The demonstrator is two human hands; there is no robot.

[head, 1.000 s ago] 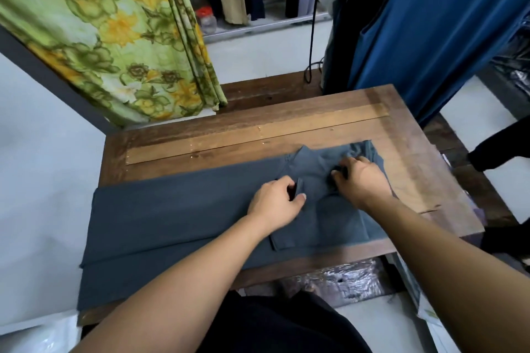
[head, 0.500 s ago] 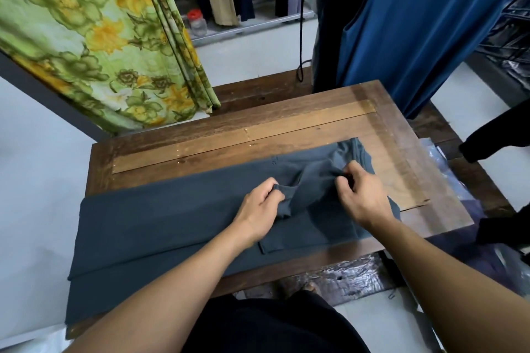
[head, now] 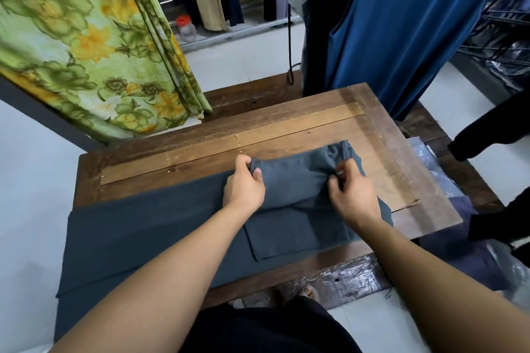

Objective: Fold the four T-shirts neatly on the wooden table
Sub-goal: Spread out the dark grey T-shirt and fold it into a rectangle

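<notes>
T-shirt (head: 160,223) flat across wooden table (head: 286,129), left end hanging off edge; both hands on its right part, left hand (head: 243,186) left of right hand (head: 354,198); floral curtain (head: 86,37) behind table, far left

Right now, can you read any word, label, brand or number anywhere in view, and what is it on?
No readable text anywhere.
Grey T-shirt, gripped by the left hand and right hand: no print or tag shows.
Red-lidded jar in the background: too small and blurred to tell any label.
Wooden table: no marking.
</notes>
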